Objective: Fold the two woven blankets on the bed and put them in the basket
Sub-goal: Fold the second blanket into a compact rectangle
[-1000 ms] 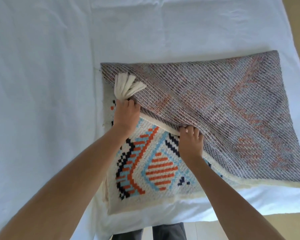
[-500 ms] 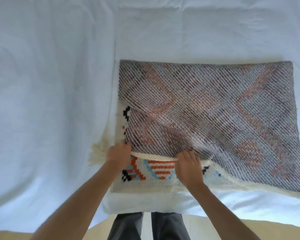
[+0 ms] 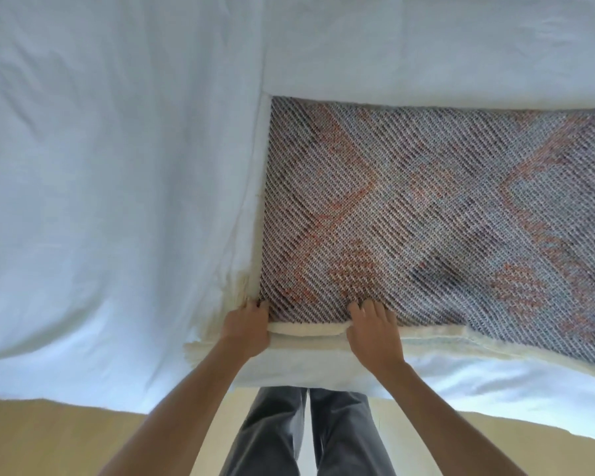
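One woven blanket (image 3: 426, 207) lies folded in half on the bed, its muted grey and orange reverse side up, and it runs out of view at the right. Its cream border lines the near edge. My left hand (image 3: 246, 326) grips the near left corner, with fingers over the top layer. My right hand (image 3: 373, 329) holds the same near edge a little to the right, with fingers on top and the thumb at the border. No second blanket or basket is in view.
A white sheet (image 3: 117, 166) covers the bed, wrinkled on the left. The bed's near edge is just below my hands. Below that are the tan floor (image 3: 49, 438) and my legs in grey trousers (image 3: 306, 434).
Both hands have drawn the top layer toward me until it covers the colourful patterned face. The layer's edge now lies along the near edge of the blanket.
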Demonstrator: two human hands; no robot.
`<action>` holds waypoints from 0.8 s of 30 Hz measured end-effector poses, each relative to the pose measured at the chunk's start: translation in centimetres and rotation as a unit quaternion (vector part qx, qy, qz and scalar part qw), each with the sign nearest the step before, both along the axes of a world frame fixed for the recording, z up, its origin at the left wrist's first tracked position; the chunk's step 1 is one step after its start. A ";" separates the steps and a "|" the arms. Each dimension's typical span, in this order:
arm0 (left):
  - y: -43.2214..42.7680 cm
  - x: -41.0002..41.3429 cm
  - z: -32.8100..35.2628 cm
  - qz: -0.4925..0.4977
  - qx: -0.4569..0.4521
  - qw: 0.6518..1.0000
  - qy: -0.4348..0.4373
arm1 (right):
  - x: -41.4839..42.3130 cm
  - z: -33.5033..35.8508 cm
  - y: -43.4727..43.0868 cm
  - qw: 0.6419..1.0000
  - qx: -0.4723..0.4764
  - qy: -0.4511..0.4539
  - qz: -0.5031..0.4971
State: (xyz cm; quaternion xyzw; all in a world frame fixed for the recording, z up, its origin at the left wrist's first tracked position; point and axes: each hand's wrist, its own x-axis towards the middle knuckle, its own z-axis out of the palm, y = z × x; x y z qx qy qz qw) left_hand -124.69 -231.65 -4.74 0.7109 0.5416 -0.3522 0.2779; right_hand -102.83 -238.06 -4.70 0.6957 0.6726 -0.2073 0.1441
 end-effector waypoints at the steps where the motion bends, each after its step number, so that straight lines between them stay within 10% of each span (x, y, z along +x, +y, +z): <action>1: -0.4 -0.6 -0.2 0.004 0.018 1.000 -0.014 | -0.2 0.0 -0.2 1.000 0.002 -0.006 -0.001; 8: -1.7 -4.5 -1.2 0.090 0.116 0.960 -0.238 | -3.1 -0.4 -1.2 0.998 0.059 0.006 0.020; 24: -2.0 -3.6 0.3 -0.083 -0.070 0.988 0.107 | -10.4 -0.5 -0.2 0.994 0.088 0.040 0.060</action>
